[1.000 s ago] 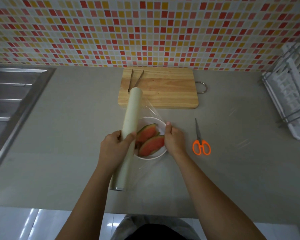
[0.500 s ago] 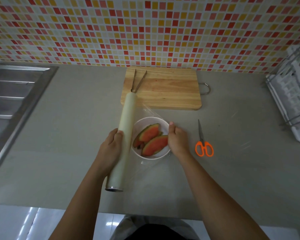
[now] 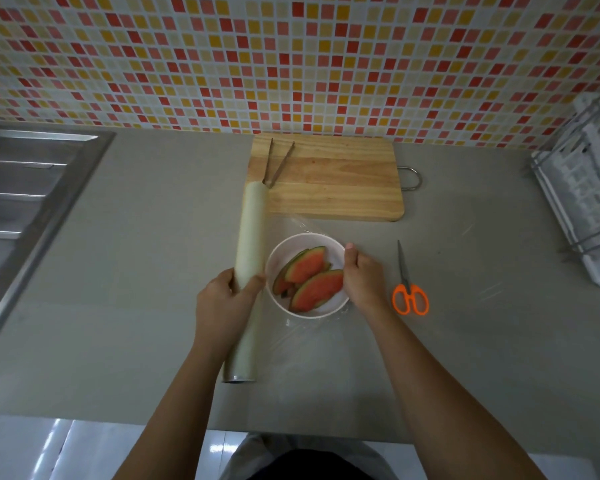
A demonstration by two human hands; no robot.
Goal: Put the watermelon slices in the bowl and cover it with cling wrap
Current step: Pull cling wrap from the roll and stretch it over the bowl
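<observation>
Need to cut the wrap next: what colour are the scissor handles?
The scissor handles are orange, seen best in the head view.

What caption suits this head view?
Left hand grips pale cling-wrap roll; right hand holds clear film over the white round bowl of red watermelon slices.

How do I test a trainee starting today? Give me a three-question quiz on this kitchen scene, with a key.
1. True or false: the left hand grips the roll.
2. Which lies just right of the bowl? A knife, B scissors, C spoon.
3. Fill in: the tongs lie on the ____.

Key: 1 true; 2 B; 3 board.
</observation>
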